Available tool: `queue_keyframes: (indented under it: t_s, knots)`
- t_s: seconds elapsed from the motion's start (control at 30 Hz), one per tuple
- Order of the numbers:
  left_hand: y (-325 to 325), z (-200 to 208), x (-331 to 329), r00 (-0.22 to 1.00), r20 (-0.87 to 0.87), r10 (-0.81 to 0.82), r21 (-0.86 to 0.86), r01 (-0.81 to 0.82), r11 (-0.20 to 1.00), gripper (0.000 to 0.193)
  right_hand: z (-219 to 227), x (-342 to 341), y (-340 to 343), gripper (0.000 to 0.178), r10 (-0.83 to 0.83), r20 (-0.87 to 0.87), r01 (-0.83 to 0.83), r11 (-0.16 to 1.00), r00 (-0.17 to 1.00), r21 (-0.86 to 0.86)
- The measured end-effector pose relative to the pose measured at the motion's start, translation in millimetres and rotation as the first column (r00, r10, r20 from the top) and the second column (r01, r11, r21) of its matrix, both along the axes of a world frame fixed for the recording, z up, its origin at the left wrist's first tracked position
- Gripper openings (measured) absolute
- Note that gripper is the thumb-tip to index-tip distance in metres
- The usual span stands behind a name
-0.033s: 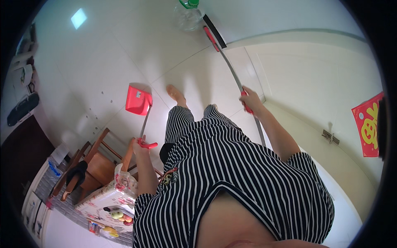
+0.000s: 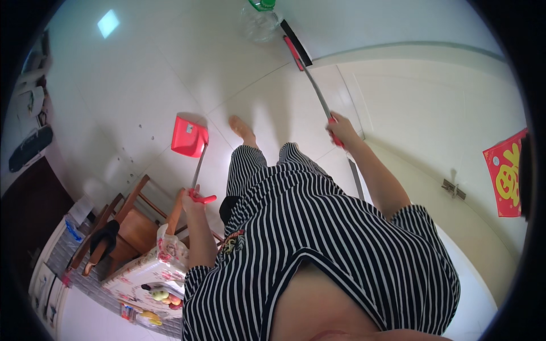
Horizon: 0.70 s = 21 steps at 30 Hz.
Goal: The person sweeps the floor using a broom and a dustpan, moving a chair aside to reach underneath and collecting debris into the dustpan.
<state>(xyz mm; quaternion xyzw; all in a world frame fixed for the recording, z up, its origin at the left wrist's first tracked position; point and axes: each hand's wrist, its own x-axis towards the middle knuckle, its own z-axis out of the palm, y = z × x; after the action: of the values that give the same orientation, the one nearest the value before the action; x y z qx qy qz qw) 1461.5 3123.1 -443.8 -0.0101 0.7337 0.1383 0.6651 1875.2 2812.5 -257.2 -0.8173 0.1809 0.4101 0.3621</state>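
My left hand (image 2: 193, 200) is closed around the red grip of a long-handled dustpan. The red dustpan (image 2: 187, 136) hangs low over or rests on the pale floor, left of my bare foot (image 2: 243, 128); I cannot tell which. My right hand (image 2: 345, 132) is wrapped round the red grip of a broom with a thin grey handle (image 2: 318, 94). Its red head (image 2: 293, 53) lies beside a short black strip (image 2: 297, 43) at the foot of the wall. Its bristles cannot be made out. Small dark bits (image 2: 152, 138) dot the floor left of the dustpan.
A clear plastic container with a green top (image 2: 261, 23) stands beyond the broom head. On my right is a pale door (image 2: 421, 108) with a metal latch (image 2: 453, 188). Wooden chairs (image 2: 136, 233) and a flower-clothed table (image 2: 128, 281) with fruit stand at lower left.
My right hand has shifted slightly leftward and away from me with the broom. The broom head is now closer to the black strip. My left hand and the dustpan have barely moved.
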Motion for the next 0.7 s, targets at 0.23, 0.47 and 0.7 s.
queue_keyframes:
  t_s: [0.23, 0.47, 0.7]
  knots:
    - [9, 9, 29, 0.996, 0.0, -0.092, 0.094, 0.092, 0.991, 0.013, -55, -32, 152, 0.025, -0.081, -0.185, 0.138, 0.937, 0.979, 0.32]
    - [-14, -22, -9, 1.0, 0.015, 0.012, 0.093, -0.013, 0.996, 0.008, -45, -53, 220, 0.024, 0.205, -0.276, -0.047, 0.872, 0.939, 0.488]
    - [14, 3, -3, 0.996, -0.057, 0.065, 0.096, -0.059, 0.994, 0.007, 12, -21, 210, 0.072, 0.325, -0.131, -0.258, 0.893, 0.937, 0.37]
